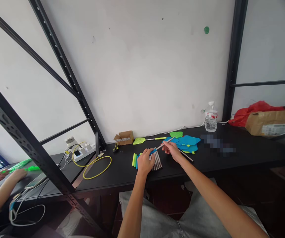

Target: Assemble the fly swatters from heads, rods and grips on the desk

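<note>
A fly swatter's metal rod [160,146] slants between my hands, with a blue handle [153,151] at its lower left end. My left hand [145,162] is closed on the blue handle. My right hand [171,149] pinches the rod's upper end, close to a pile of blue swatter heads [188,140]. Several bare metal rods [158,161] lie side by side under and beside my left hand. To its left is a row of yellow-green and blue handles [134,160]. Behind, a yellow-green fly swatter [139,140] lies near the wall.
A small open cardboard box [124,138], a yellow cable loop [96,168] and a power strip [84,152] are on the left. On the right stand a water bottle [211,117] and a larger carton [273,122]. A co-worker's hands [13,175] show at far left, beyond a black rack post [30,142].
</note>
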`<state>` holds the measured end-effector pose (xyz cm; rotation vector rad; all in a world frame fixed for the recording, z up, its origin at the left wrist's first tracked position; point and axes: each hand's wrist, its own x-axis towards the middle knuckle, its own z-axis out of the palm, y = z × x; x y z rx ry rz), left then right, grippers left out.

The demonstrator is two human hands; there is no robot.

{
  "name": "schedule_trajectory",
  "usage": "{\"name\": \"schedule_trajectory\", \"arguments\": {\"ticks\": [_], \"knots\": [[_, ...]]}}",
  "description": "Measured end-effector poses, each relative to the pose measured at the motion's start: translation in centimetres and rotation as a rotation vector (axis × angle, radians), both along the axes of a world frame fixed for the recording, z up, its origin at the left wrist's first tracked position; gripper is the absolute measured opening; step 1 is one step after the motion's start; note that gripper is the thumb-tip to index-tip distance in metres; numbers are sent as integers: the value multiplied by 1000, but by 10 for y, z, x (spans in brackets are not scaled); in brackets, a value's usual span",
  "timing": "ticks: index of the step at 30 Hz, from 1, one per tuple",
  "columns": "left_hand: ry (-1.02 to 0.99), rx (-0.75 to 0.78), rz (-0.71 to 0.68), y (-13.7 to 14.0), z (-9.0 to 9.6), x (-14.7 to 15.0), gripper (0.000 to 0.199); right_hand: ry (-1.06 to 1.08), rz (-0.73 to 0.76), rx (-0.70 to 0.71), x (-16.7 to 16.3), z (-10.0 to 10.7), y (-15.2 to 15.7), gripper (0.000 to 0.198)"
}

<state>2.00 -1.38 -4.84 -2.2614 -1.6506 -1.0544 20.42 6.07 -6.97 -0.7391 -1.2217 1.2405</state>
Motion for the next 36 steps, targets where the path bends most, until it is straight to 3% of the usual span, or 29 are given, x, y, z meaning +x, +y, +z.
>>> {"name": "schedule_trajectory", "arguments": {"ticks": [17, 20, 26, 36], "knots": [[-28, -76, -2, -3, 6, 1, 38, -262, 72, 137, -5, 7, -13, 51], [-29, -64, 13, -3, 5, 1, 38, -206, 60, 95, -4, 5, -10, 49], [-75, -15, 60, 0, 3, -1, 38, 106, -50, -61, 0, 0, 4, 41], [-85, 1, 32, 2, -1, -3, 34, 73, -49, -17, 1, 1, 0, 40]]}}
